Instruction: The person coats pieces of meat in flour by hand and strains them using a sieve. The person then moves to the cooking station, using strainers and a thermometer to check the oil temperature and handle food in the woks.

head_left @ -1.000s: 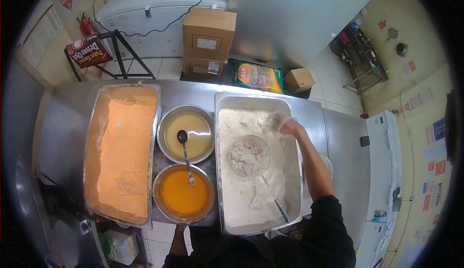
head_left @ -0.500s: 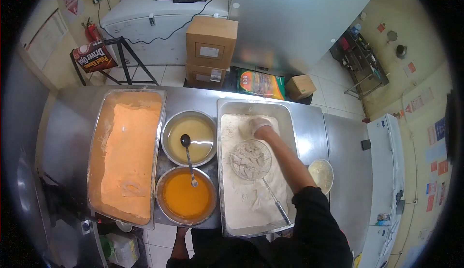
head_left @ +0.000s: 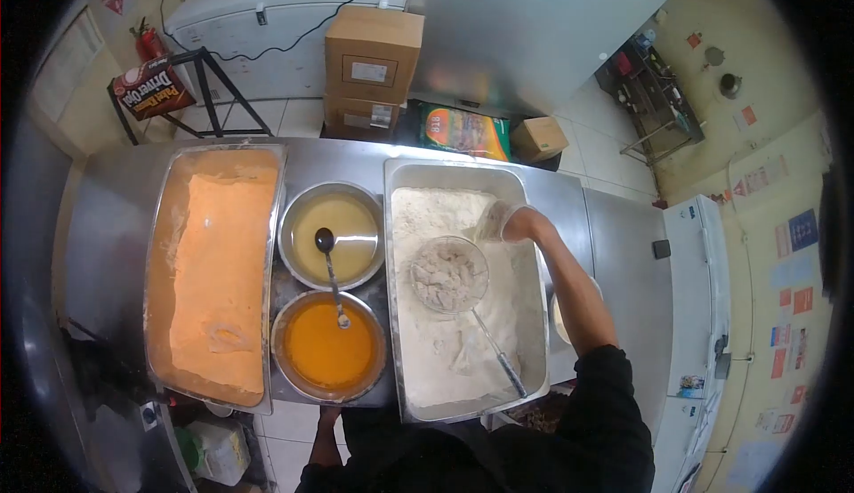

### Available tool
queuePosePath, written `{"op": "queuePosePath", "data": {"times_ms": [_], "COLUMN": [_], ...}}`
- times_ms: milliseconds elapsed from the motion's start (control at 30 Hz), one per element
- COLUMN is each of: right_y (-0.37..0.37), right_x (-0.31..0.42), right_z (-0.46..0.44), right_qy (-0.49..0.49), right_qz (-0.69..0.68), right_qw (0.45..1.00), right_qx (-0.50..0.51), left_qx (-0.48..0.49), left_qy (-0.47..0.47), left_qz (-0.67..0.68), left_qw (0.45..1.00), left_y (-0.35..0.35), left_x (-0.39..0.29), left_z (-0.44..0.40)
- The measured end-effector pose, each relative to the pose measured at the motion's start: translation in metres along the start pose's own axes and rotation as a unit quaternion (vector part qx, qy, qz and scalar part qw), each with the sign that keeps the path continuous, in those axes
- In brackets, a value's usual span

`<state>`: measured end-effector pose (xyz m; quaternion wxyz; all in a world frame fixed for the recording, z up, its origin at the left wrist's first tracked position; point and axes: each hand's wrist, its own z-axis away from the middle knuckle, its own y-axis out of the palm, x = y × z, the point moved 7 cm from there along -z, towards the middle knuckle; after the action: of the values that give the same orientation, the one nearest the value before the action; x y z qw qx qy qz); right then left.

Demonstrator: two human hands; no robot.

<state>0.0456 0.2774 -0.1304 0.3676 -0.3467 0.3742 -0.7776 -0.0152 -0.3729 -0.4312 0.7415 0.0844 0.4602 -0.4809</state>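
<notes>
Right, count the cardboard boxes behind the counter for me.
3: a large upper box stacked on a lower box, and a small box on its own, just right of the green sack. More may be hidden behind the counter.

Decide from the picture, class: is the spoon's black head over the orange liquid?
No, the spoon's black head is over the pale yellow liquid, and only the handle's end reaches over the orange liquid.
</notes>
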Motion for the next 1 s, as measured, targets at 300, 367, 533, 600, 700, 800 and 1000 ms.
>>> {"op": "queuePosePath", "data": {"times_ms": [300,367,533,600,700,800,1000], "right_y": [0.076,0.130,0.102,0.082,0.041,0.021,-0.005], "right_x": [0.008,0.013,0.084,0.088,0.062,0.020,0.001], "right_z": [-0.102,-0.159,-0.178,-0.173,-0.125,-0.098,-0.052], "right_qy": [0.031,0.022,0.051,-0.044,-0.070,-0.037,0.139], "right_qz": [0.012,-0.028,0.023,-0.067,-0.332,-0.237,0.043], "right_qw": [0.999,0.999,0.997,0.991,0.936,0.969,0.989], "right_qx": [-0.038,-0.009,-0.059,-0.111,-0.093,-0.065,-0.034], "left_qx": [0.015,0.015,0.012,0.014,0.018,0.038,-0.003], "left_qy": [-0.037,-0.046,-0.070,-0.081,-0.097,-0.119,0.015], "left_qz": [0.005,0.009,0.019,0.019,0.008,-0.067,0.066], "left_qw": [0.999,0.999,0.997,0.996,0.995,0.990,0.998], "left_y": [-0.005,-0.008,-0.014,-0.015,-0.012,-0.007,0.006], "left_x": [-0.017,-0.021,-0.025,-0.020,-0.017,-0.016,0.035], "left_z": [-0.010,-0.011,-0.005,-0.001,0.008,0.019,-0.004]}}
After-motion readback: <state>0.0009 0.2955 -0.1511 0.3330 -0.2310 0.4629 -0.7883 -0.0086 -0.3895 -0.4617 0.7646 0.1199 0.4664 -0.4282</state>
